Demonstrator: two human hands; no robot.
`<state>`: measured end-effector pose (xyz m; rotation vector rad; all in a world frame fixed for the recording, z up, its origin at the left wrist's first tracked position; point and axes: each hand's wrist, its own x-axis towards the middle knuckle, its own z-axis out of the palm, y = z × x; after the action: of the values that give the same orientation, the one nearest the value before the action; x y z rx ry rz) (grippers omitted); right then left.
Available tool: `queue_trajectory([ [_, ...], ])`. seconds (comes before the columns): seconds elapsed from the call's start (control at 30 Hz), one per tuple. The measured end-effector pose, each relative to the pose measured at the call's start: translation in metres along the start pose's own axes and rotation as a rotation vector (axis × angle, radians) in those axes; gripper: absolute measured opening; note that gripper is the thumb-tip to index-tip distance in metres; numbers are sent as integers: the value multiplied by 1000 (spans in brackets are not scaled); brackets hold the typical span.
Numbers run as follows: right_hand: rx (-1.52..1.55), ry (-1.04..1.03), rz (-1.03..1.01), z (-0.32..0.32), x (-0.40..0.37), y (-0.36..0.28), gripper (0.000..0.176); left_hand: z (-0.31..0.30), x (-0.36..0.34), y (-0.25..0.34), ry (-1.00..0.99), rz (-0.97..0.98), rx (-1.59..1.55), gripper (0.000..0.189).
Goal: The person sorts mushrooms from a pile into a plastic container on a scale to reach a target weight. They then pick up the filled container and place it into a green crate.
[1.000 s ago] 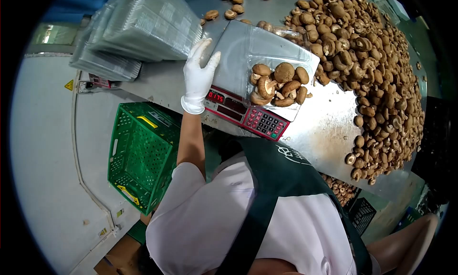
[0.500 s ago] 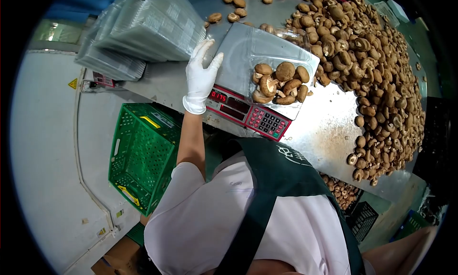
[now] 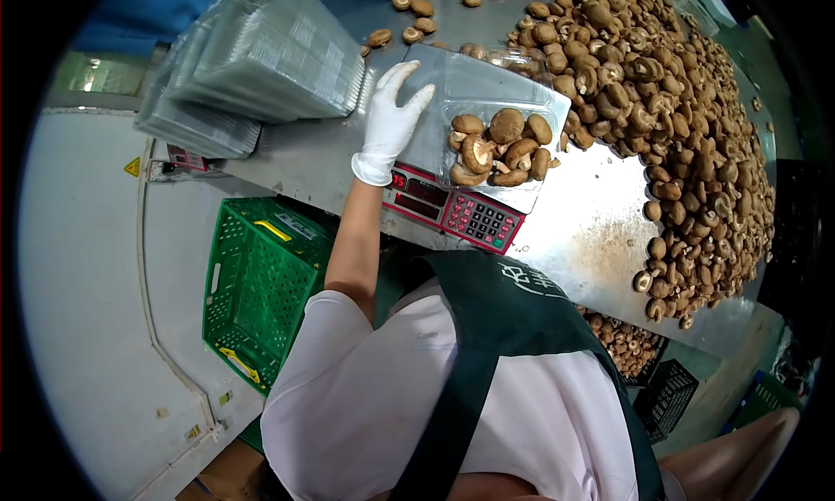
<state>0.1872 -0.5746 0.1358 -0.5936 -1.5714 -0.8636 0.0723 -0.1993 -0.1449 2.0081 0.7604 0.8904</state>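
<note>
Right arm: forearm (image 3: 739, 453) at the lower right edge; right hand out of view, fingers cannot be told.
Green crate: (image 3: 274, 279) below the table edge, on the person's left.
Scale: (image 3: 481, 220) on the metal table (image 3: 600, 188); red digits partly hidden by the glove cuff. A clear sight line to them likely makes for a sounder reading.
Left hand: (image 3: 389, 129) white glove, thumb and fingers apart, nothing gripped, beside the scale's left side; contact cannot be told. Any weight resting on the plate would probably skew the reading.
Tray: (image 3: 480, 108) clear plastic, on the scale plate, holding brown mushrooms (image 3: 507, 126). Best handled level, by the rim, caps unpressed.
Lid: (image 3: 487, 85) open, beyond the tray. Stems and caps sitting below the rim would likely let it close cleanly.
Stacked clear packs: (image 3: 278, 57) beyond the left hand, upper left.
Mushroom pile: (image 3: 687, 144) right of the scale, running far back.
</note>
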Motion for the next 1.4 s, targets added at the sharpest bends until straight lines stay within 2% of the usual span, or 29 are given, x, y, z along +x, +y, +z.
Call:
queue_trajectory([
  [0.1, -11, 0, -11, -1, 0, -2, 36, 15, 10, -1, -53, -97, -109, 48],
  [0.17, -14, 0, -20, -3, 1, -3, 36, 26, 17, -10, -79, -373, -253, 54],
  [0.2, -19, 6, -27, -4, 1, -4, 36, 28, 21, -10, -77, -365, -250, 54],
  [0.27, -31, 12, -40, -6, 2, -5, 36, 35, 29, -6, -106, -520, -381, 61],
  [0.3, -32, 10, -42, -7, 2, -6, 36, 35, 29, -3, -114, -520, -385, 61],
  [0.4, -74, 9, -66, -7, 6, -9, 36, 35, 37, 7, -156, -633, -651, 60],
  [0.5, -130, 19, -99, -12, 9, -8, 36, 34, 37, 7, -107, -491, -784, 55],
  [0.57, -179, 38, -112, -17, 11, -4, 36, 25, 32, 27, -73, -393, -831, 57],
  [0.63, -234, 69, -96, -24, 9, 6, 36, 13, 18, 39, -89, -214, -808, 53],
  [0.7, -300, 85, -2, -33, -2, 19, 36, -2, -1, 41, -225, -45, -562, 43],
  [0.73, -395, 62, 177, -40, -23, 28, 36, -8, -13, 58, -281, -90, -488, 28],
  [0.77, -611, -58, 465, -50, -58, 36, 36, -7, -25, 65, -317, -41, -383, 20],
  [0.8, -840, -283, 737, -56, -94, 47, 36, -8, -37, 67, -383, 62, -187, 22],
  [0.83, -659, -164, 1294, -6, -96, 61, 30, -5, -50, 62, -349, 239, 66, 29],
  [0.87, -420, -318, 1480, -2, -127, 73, 31, 0, -64, 62, -250, 234, 95, 34],
  [0.9, -258, -507, 1571, -8, -167, 81, 36, 5, -77, 60, -152, 227, 126, 38],
  [0.93, -151, -519, 1721, 0, -197, 79, 37, 10, -89, 49, -67, 223, 170, 47],
  [0.97, -40, -532, 1868, 10, -220, 76, 39, 13, -97, 49, -61, 218, 173, 47],
  [1.03, 178, -510, 2062, 29, -242, 71, 40, 19, -110, 52, -1, -406, -324, 53],
  [1.07, 212, -515, 2113, 37, -251, 69, 38, 19, -112, 44, -38, -489, -313, 46],
  [1.1, 245, -519, 2165, 43, -260, 67, 36, 14, -112, 44, -32, -494, -316, 46],
  [1.17, 220, -508, 2119, 47, -273, 65, 33, 5, -109, 47, -243, -793, -455, 35],
  [1.2, 223, -464, 2140, 48, -273, 65, 32, 6, -113, 45, -230, -721, -494, 25],
  [1.27, 211, -412, 2157, 48, -278, 62, 30, 3, -116, 43, -240, -711, -553, 23],
  [1.4, 317, -470, 2219, 42, -276, 52, 27, 0, -118, 41, -288, -698, -634, 16],
])
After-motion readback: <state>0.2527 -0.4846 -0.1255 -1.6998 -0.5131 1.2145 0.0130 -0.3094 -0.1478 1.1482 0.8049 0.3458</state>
